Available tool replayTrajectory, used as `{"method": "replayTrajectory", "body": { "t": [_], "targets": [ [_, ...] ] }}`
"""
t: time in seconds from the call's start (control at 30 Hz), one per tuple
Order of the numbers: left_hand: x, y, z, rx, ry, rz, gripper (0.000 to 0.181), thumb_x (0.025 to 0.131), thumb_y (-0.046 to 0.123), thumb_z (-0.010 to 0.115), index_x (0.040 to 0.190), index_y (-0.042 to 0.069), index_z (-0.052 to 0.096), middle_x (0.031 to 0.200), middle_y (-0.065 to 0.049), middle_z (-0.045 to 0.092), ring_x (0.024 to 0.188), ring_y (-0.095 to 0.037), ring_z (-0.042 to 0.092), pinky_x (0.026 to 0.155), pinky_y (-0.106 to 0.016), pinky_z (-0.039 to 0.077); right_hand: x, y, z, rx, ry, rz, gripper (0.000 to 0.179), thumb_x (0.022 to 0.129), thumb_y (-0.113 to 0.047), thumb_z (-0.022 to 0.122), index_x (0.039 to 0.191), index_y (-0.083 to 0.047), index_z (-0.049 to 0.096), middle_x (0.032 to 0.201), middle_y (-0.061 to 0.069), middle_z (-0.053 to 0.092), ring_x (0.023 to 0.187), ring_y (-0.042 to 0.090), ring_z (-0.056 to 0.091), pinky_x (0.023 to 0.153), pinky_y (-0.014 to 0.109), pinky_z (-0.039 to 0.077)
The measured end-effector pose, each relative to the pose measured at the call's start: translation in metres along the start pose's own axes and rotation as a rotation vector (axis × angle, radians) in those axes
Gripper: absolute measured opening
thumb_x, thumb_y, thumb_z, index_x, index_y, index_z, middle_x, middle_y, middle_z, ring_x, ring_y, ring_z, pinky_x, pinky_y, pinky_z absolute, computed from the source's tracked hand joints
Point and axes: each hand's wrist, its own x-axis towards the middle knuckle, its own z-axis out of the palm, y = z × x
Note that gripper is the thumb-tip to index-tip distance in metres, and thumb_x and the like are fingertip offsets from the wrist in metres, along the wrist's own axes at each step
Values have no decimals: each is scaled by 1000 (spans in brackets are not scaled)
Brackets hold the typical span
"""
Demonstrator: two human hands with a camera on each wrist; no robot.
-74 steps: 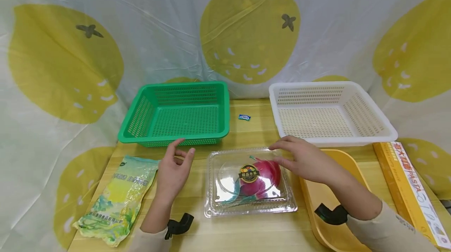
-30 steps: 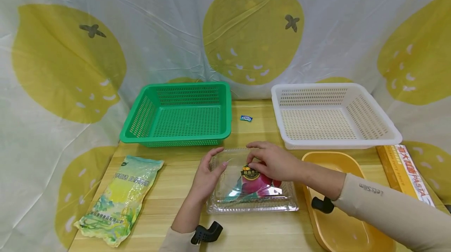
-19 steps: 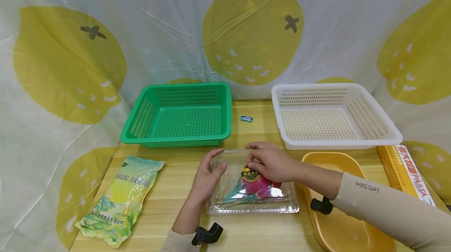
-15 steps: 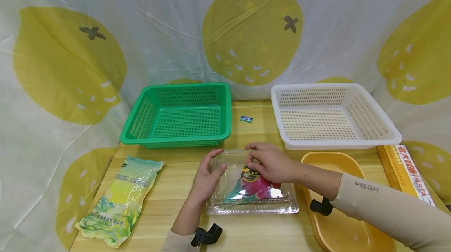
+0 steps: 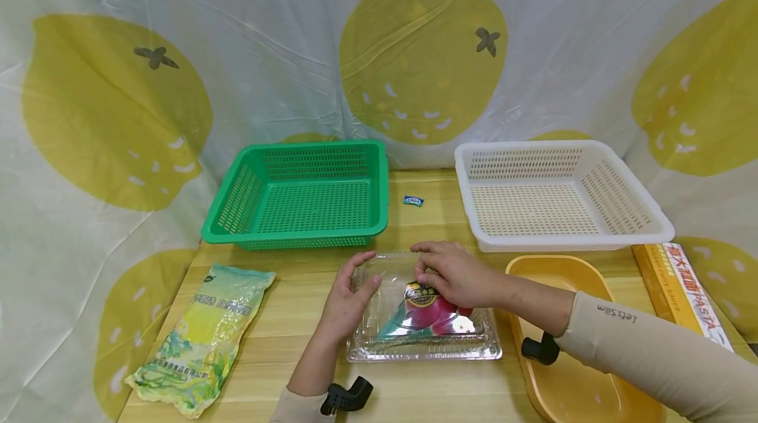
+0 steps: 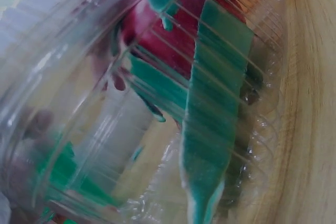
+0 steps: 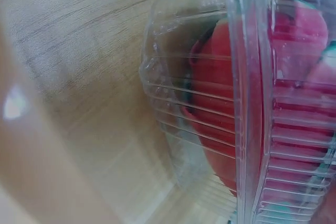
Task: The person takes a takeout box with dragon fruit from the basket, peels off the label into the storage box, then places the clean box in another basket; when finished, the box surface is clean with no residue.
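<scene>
A clear plastic clamshell box [image 5: 423,347] lies on the table in front of me. Through its lid shows a red dragon fruit [image 5: 435,315] with green leafy flaps, under a black and gold fruit label [image 5: 419,294]. My left hand [image 5: 345,298] holds the far left corner, its thumb over the lid. With curled fingers, my right hand [image 5: 453,273] grips the lid near the far rim, partly covering the label. The rim under both hands is hidden. In the left wrist view, the fruit's green flap [image 6: 218,98] lies behind ribbed plastic; in the right wrist view, the box's rims [image 7: 249,103] stand close together.
Behind are a green basket [image 5: 296,239] and a white basket [image 5: 577,239], with a small blue wrapped candy [image 5: 413,200] between them. A yellow-green food bag [image 5: 204,337] lies left. To the right are a yellow tray [image 5: 568,390] and a pasta box [image 5: 681,291].
Both hands have come inward onto the box since the oldest frame, the left from beside it, the right from its right edge. Over the last half second they have hardly moved.
</scene>
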Motion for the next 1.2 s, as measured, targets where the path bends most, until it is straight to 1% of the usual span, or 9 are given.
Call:
{"method": "replayTrajectory", "body": {
  "t": [0.3, 0.47, 0.67, 0.93, 1.03, 1.2],
  "targets": [
    [0, -2, -1, 3, -5, 0, 44, 98, 21, 68, 141, 25, 58, 164, -14, 32, 156, -44, 18, 122, -71, 12, -1, 2, -1, 62, -15, -16, 14, 102, -22, 60, 89, -25, 62, 148, 17, 57, 141, 38, 50, 113, 66, 34],
    [0, -3, -1, -3, -9, 9, 44, 98, 20, 67, 141, 23, 58, 164, -15, 32, 156, -44, 17, 123, -70, 11, -2, 2, -2, 73, -21, -20, 15, 103, -22, 60, 88, -25, 61, 148, 17, 57, 141, 39, 50, 113, 66, 34],
    [0, -2, -1, -1, -14, 5, 45, 99, 20, 67, 142, 22, 57, 165, -14, 32, 157, -45, 16, 123, -70, 10, -2, 4, -2, 92, -25, -22, 15, 102, -22, 60, 87, -25, 60, 149, 18, 55, 141, 41, 49, 113, 67, 33],
    [0, -2, -1, -2, -16, 6, 45, 99, 20, 67, 143, 22, 56, 164, -16, 31, 156, -46, 16, 123, -70, 11, -3, 6, -3, 157, -34, -15, 13, 102, -22, 60, 89, -25, 62, 151, 19, 54, 141, 42, 48, 115, 69, 30],
    [0, -2, -1, -11, -14, -3, 46, 98, 20, 68, 142, 24, 57, 164, -15, 31, 156, -45, 16, 123, -69, 12, -3, 7, -4, 172, -40, -14, 13, 102, -21, 60, 90, -25, 63, 151, 20, 53, 142, 42, 48, 115, 69, 29],
    [0, -2, -1, -15, -20, -1, 45, 99, 20, 67, 142, 24, 57, 165, -15, 30, 157, -45, 14, 123, -70, 10, -2, 7, -5, 196, -43, -22, 14, 102, -21, 60, 89, -25, 63, 151, 19, 53, 142, 42, 47, 115, 69, 29]
  ]
}}
